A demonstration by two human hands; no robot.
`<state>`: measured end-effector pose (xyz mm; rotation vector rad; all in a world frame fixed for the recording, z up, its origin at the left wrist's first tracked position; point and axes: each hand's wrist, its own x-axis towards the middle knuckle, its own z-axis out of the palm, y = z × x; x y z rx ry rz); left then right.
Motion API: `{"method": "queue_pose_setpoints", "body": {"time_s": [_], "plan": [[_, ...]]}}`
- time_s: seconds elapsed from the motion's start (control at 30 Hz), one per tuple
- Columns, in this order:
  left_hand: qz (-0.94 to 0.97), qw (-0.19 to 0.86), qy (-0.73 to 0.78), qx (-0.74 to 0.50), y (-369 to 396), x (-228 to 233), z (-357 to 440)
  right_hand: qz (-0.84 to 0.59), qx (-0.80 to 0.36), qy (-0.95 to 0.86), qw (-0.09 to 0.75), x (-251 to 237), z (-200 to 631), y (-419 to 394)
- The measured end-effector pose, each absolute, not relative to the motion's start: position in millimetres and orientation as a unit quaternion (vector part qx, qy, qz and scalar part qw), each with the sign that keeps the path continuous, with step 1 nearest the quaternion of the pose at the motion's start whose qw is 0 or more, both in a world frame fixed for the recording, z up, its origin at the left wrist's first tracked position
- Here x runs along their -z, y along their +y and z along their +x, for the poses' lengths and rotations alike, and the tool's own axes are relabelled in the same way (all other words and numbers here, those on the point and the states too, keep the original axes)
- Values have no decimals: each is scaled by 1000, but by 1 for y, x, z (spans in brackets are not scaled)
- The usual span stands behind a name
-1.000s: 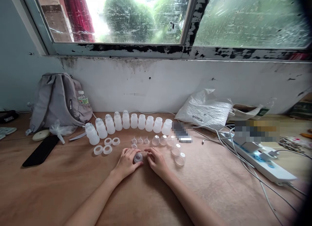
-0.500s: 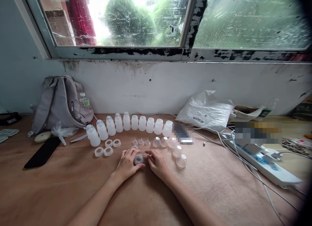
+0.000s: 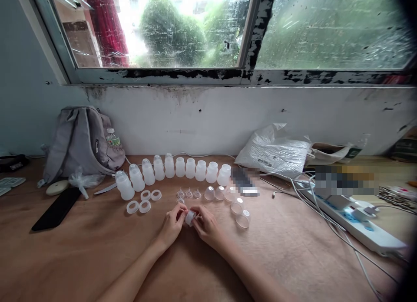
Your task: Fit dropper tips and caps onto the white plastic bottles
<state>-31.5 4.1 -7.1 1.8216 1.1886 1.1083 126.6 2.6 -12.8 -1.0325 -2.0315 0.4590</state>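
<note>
My left hand [image 3: 172,226] and my right hand [image 3: 205,226] meet at the middle of the table, both pinching a small white plastic ring [image 3: 190,217] held just above the wood. Behind them a curved row of small white bottles [image 3: 180,167] stands on the table. Several loose white rings [image 3: 145,201] lie to the left of my hands. Small clear nipples [image 3: 188,193] and clear dome caps [image 3: 239,213] lie just beyond and to the right.
A grey backpack [image 3: 81,141] leans on the wall at the left, with a black phone [image 3: 57,208] in front of it. A white plastic bag [image 3: 276,152], tangled cables [image 3: 293,187] and a white power strip [image 3: 358,226] fill the right side.
Both hands have lifted the ring off the table and tilted it between the fingertips; earlier it sat flat under my left hand. The view has dipped slightly.
</note>
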Motion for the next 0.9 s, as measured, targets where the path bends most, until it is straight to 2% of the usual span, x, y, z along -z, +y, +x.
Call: {"method": "queue_pose_setpoints", "body": {"time_s": [0.23,0.5,0.9], "plan": [[662,403,462,-432,-1,1,-26,-449,-198,-765,417,19,125,6],[780,250,439,-370,-9,5,-26,-480,-196,-743,423,12,126,9],[793,158,476,-346,-10,7,-26,-503,-206,-740,397,11,120,9]]}}
